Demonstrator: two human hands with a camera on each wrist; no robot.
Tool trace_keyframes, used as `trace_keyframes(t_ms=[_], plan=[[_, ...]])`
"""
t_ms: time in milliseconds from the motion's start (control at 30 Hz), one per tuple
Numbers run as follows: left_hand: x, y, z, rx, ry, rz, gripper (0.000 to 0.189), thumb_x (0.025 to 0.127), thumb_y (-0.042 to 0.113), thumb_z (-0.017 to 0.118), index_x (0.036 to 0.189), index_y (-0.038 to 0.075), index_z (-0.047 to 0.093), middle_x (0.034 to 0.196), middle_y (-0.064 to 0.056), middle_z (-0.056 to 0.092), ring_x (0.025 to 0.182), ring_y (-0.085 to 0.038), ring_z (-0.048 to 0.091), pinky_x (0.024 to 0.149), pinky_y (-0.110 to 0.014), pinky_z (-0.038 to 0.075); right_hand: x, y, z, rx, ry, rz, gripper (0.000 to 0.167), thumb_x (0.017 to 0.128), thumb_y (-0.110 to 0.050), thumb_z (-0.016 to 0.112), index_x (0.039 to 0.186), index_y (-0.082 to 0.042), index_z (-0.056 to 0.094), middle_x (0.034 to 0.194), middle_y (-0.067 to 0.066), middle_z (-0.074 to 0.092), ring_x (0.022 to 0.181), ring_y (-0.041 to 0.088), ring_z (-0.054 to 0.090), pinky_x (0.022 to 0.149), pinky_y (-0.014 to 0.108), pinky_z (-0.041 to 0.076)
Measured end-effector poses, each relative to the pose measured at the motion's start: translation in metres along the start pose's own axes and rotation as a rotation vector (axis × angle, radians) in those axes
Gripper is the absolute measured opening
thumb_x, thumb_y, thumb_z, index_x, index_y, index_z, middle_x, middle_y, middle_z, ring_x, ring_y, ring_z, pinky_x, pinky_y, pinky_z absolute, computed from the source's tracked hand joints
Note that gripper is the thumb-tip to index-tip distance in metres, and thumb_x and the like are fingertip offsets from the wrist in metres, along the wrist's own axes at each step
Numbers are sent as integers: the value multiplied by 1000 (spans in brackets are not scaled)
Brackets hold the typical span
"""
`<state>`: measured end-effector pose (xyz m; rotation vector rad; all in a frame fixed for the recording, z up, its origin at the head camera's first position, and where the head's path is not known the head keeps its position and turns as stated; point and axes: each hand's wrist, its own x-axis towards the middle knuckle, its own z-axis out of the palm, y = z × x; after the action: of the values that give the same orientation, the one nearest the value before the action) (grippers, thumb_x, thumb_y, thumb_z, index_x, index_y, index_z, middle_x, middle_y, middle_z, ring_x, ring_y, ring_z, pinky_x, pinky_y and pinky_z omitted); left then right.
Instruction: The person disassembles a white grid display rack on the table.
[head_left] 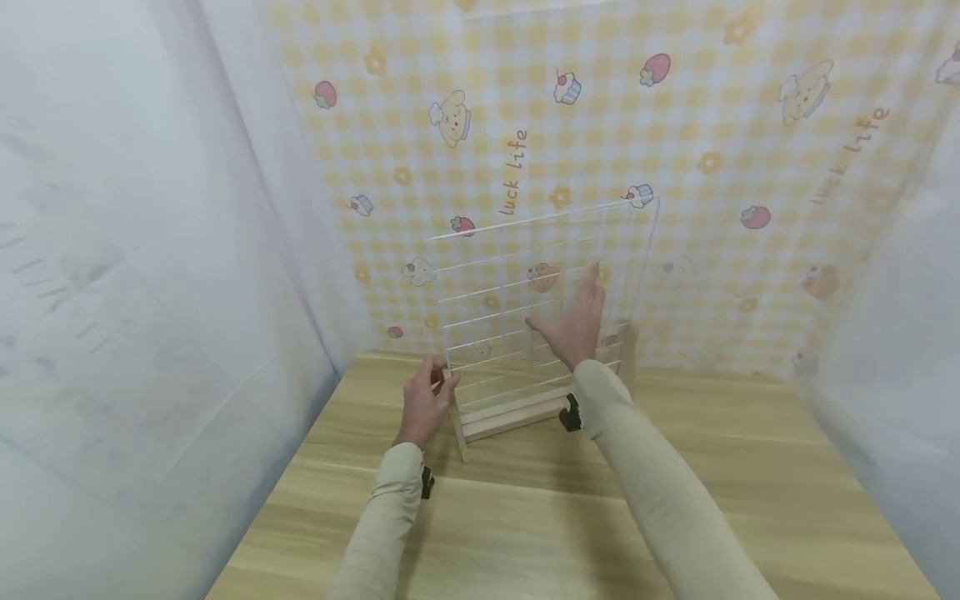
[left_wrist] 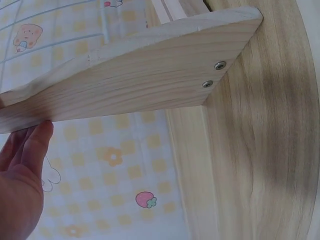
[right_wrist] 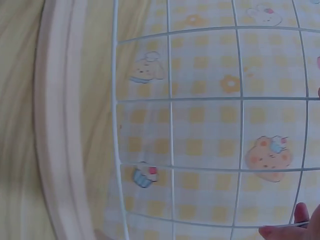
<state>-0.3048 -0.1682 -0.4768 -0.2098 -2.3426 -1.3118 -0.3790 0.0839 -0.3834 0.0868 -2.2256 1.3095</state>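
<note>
A white wire grid panel [head_left: 525, 222] stands upright in a wooden stand with a base rail [head_left: 517, 414] and two side boards. My left hand [head_left: 426, 404] pinches the near-left side board [left_wrist: 130, 77] close to its upper end; fingers press its outer face, and a fingertip shows at the opposite edge. Two screws [left_wrist: 220, 65] are visible low on that board. My right hand [head_left: 576, 329] is at the grid's right half, thumb and fingers spread wide. In the right wrist view, its fingertips [right_wrist: 270, 232] lie by a grid wire; whether they bear on it is unclear.
The stand rests on a wood-grain table [head_left: 517, 533]. Behind it hangs a yellow checked cloth [head_left: 570, 150] with cartoon prints. Pale sheets [head_left: 135, 250] enclose the left and right sides. Each wrist carries a small black device [head_left: 572, 412].
</note>
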Motion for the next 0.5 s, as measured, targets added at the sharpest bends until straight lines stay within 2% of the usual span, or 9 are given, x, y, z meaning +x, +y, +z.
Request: trace_keyframes(t_ms=[167, 333, 500], plan=[[0, 1, 0, -21, -11, -9, 22, 96, 13, 69, 110, 3, 55, 114, -21, 68, 115, -42, 67, 96, -42, 58, 14, -26, -9, -23, 18, -52, 141, 64, -27, 95, 162, -17, -7, 155, 26, 30, 139, 39, 39, 115, 54, 43], [-1, 2, -1, -41, 1, -9, 19, 95, 10, 69, 107, 5, 54, 111, -19, 67, 115, -41, 68, 96, -43, 58, 21, -51, -17, -37, 40, -90, 139, 65, -30, 95, 162, -14, -4, 151, 25, 33, 134, 39, 43, 113, 52, 45], [-1, 2, 0, -44, -17, 4, 18, 95, 9, 68, 105, 6, 53, 110, -21, 67, 115, -42, 67, 96, -44, 58, 25, -63, -23, -53, 64, -109, 140, 65, -28, 96, 162, -14, -4, 148, 24, 35, 130, 38, 46, 111, 50, 47]])
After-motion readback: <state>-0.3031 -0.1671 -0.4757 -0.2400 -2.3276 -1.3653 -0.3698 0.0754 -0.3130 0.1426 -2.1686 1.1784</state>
